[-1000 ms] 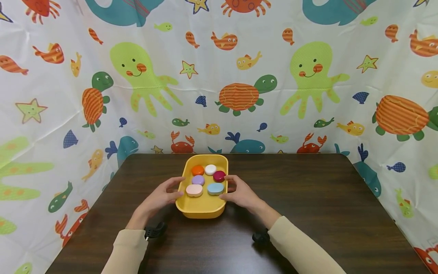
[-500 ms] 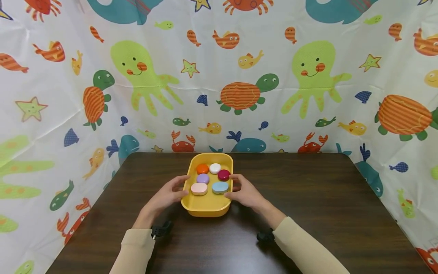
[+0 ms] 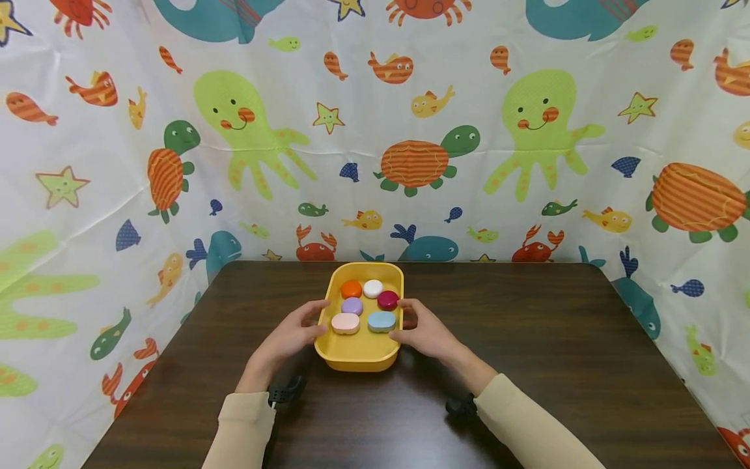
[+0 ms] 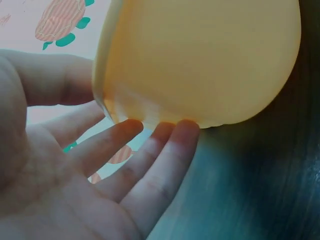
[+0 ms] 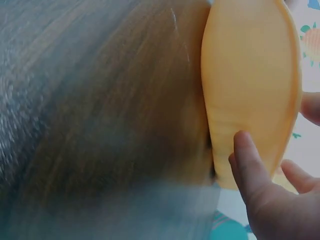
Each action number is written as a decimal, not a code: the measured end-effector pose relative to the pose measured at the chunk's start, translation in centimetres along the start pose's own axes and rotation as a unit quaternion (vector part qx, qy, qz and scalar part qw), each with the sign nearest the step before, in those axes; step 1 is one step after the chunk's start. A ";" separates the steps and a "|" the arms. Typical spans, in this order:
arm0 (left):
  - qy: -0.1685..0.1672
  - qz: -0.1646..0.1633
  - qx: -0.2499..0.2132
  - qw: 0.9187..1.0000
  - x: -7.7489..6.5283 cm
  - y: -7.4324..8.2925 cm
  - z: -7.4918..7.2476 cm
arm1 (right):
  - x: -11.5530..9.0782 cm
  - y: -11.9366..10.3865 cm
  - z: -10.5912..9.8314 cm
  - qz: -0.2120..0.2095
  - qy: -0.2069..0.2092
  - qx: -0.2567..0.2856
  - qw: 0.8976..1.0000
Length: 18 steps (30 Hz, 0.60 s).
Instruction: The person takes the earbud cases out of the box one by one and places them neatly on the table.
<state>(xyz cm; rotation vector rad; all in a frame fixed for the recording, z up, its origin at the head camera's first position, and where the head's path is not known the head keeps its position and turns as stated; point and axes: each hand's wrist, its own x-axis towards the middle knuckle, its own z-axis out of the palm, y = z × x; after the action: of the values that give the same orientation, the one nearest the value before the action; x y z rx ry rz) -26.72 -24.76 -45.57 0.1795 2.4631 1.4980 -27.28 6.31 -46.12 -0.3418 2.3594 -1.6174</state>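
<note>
A yellow tray (image 3: 359,350) with rounded corners is at the far middle of the table. My left hand (image 3: 290,336) grips its left side, thumb at the rim and the other fingertips against the outer wall in the left wrist view. Opposite, my right hand (image 3: 429,333) holds the right side, with fingers (image 5: 246,155) along the outer wall. Inside lie small smooth pieces: an orange one (image 3: 351,289), a white one (image 3: 373,288), a purple one (image 3: 352,306), a dark red one (image 3: 388,300), a pale pink oblong (image 3: 346,324) and a light blue oblong (image 3: 382,322).
The dark wooden table (image 3: 527,365) extends to both sides and in front of the tray. Behind it hangs a white curtain (image 3: 363,98) printed with sea animals. Each wrist wears a black strap (image 3: 287,389) below a beige sleeve (image 3: 241,426).
Both hands and the tray have shifted slightly to the right, mostly in the first half second. The pieces keep their places inside it. The head view has turned a little.
</note>
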 end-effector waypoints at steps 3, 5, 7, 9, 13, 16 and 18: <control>-0.001 -0.004 -0.005 1.000 0.0 0.1 0.0 | -0.1 -0.2 -0.2 -0.009 0.004 -0.019 1.000; -0.002 -0.006 -0.008 1.000 0.0 0.1 0.0 | -0.1 -0.4 -0.3 -0.012 0.008 -0.032 0.999; -0.002 -0.006 -0.010 1.000 -0.1 0.1 0.0 | -0.2 -0.6 -0.4 -0.015 0.013 -0.045 0.999; -0.002 -0.007 -0.012 1.000 -0.2 0.2 0.0 | -0.2 -0.9 -0.6 -0.019 0.016 -0.058 0.998; 0.000 -0.006 -0.012 1.000 -0.3 0.2 0.0 | -0.4 -1.7 -0.8 -0.035 0.027 -0.089 0.995; -0.001 -0.004 -0.011 1.000 -0.3 0.2 -0.1 | -0.5 -2.3 -0.9 -0.048 0.033 -0.114 0.992; -0.002 -0.004 -0.012 1.000 -0.3 0.2 -0.1 | -0.5 -2.6 -0.8 -0.058 0.031 -0.131 0.989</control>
<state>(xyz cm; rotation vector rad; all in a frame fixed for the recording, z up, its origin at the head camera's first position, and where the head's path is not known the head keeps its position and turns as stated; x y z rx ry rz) -26.50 -24.85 -45.33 0.1681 2.4391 1.5208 -26.94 6.30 -43.32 -0.4956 2.6502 -1.3832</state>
